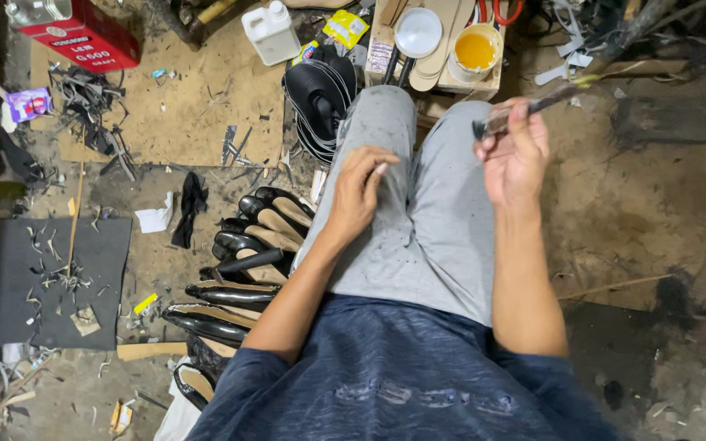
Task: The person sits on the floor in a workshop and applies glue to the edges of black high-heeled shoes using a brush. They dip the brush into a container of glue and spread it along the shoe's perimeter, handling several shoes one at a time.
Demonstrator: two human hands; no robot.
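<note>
I sit with grey trousers point(443, 212) over my legs. My right hand point(516, 155) is raised above my right thigh, its fingers closed on a thin dark brush point(561, 95) that points up and to the right. My left hand point(359, 192) rests over my left thigh with the fingers curled together, pinching at something too small to make out. Beside my left leg lies a row of black glossy shoes point(247, 261) with tan insoles. A tub of yellow glue point(475, 51) stands on a wooden box beyond my knees.
A stack of black soles point(316, 102) leans ahead of my left knee. A white jug point(270, 33) and a red box point(83, 37) stand on brown board at the far left. A dark mat point(51, 278) with scraps lies at left. A white lid point(417, 33) sits by the glue.
</note>
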